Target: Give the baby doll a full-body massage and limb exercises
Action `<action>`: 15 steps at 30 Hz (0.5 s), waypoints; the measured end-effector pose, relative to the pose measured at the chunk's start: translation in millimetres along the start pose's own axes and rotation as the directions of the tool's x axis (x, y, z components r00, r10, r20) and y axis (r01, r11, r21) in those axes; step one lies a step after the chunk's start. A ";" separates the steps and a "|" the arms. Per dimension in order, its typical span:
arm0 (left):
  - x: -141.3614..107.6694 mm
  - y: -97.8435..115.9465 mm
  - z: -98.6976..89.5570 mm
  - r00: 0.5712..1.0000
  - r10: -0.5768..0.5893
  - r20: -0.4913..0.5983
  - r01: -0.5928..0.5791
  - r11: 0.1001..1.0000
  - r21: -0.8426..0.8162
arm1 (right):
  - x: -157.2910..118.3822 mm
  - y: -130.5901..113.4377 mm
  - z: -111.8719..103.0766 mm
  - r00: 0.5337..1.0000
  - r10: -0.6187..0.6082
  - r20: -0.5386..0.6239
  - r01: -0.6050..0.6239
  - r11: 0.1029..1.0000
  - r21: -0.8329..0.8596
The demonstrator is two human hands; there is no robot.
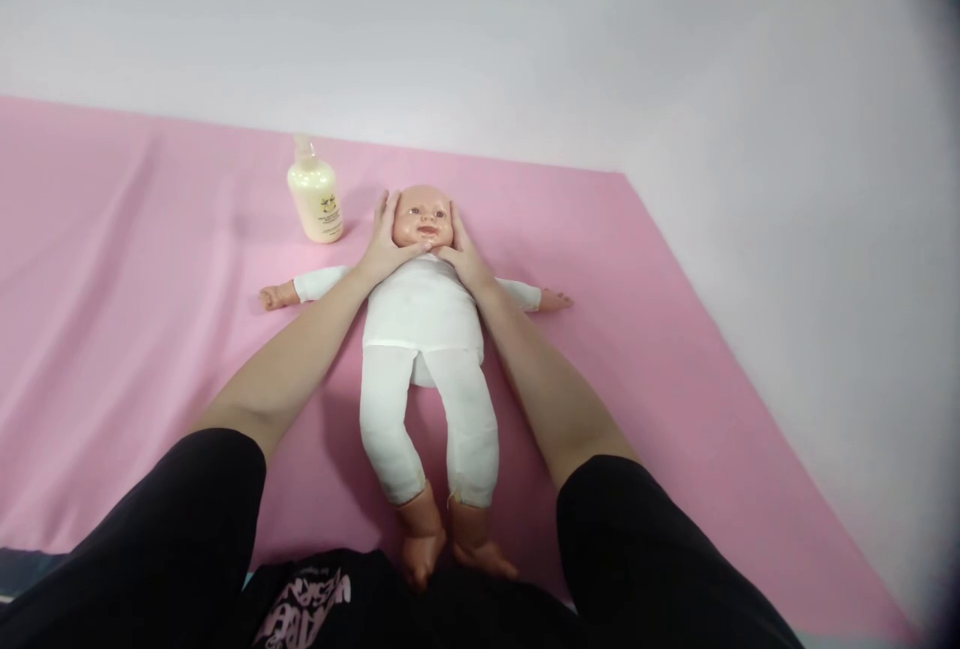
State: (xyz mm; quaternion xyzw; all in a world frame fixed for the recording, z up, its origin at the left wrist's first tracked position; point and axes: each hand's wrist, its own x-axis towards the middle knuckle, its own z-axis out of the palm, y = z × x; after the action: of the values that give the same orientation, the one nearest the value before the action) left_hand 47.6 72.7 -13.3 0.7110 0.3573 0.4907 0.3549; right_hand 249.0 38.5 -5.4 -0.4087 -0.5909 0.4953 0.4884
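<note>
A baby doll [424, 314] in white cloth lies on its back, its head away from me and its bare feet toward me. Its arms stretch out to both sides. My left hand [385, 239] lies along the left side of the doll's head, fingers up past the cheek, thumb at the chin. Against the other cheek rests my right hand [463, 247], its thumb also under the chin. Between them the two hands cup the head, and the thumbs nearly meet. The fingertips behind the head are partly hidden.
A pump bottle [316, 194] of pale yellow liquid with a printed label stands left of the doll's head. Under everything spreads a pink sheet [172, 329], wrinkled at the left, its edge slanting down at the right. Behind it is a pale wall [450, 39].
</note>
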 end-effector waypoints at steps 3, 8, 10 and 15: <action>0.2 1.4 1.8 1.000 0.007 0.006 -0.007 1.000 0.006 | -0.8 2.6 2.6 1.000 0.000 0.003 0.000 1.000 -0.003; 5.4 -9.4 5.9 0.998 0.065 -0.011 -0.065 0.998 -0.012 | -1.1 1.7 5.8 1.000 0.005 -0.002 -0.005 1.000 -0.015; 7.0 -14.2 7.2 0.997 0.076 -0.005 -0.076 0.997 -0.018 | -1.5 -1.0 5.1 1.000 0.019 0.005 -0.019 1.000 -0.017; 7.9 -22.3 7.9 1.000 0.017 -0.016 -0.019 0.997 -0.080 | -1.2 -4.3 0.7 0.999 0.039 -0.008 -0.039 0.999 -0.028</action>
State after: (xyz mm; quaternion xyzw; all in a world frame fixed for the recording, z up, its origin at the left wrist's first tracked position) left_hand 53.7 89.3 -30.9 0.6956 0.3335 0.5132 0.3762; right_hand 248.5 36.4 -1.4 -0.4286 -0.5880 0.4949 0.4750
